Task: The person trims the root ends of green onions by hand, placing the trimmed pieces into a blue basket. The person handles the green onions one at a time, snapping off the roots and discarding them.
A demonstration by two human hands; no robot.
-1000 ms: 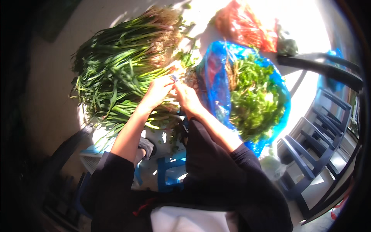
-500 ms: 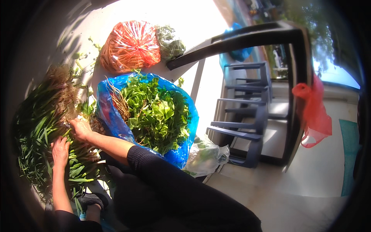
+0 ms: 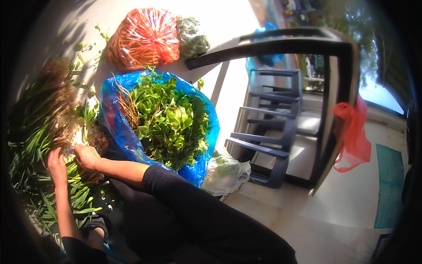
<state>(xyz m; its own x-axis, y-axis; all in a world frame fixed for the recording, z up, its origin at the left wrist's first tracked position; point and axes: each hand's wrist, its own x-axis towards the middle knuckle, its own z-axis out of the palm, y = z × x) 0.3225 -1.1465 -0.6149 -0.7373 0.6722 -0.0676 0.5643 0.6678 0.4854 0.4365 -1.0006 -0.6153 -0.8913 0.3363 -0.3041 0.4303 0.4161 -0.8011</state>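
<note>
A large heap of spring onions, with long green leaves and pale, stringy roots, spreads along the left. Over its near part, my left hand has its fingers bent together around a stalk. Close beside it, my right hand pinches the pale end of what looks like the same stalk; its fingertips are partly hidden. Loose trimmed stalks lie below my hands. Just right of them sits a blue plastic bag, open and full of leafy green herbs, with brown roots at one side.
Behind the blue bag lie a knotted red bag and a clear bag of greens. A crumpled clear bag touches its near right side. Further right stand a dark frame, grey slatted racks and a hanging red bag.
The whole view has shifted, so things sit a little further left and higher. My hands have drawn closer together at the same stalks.
</note>
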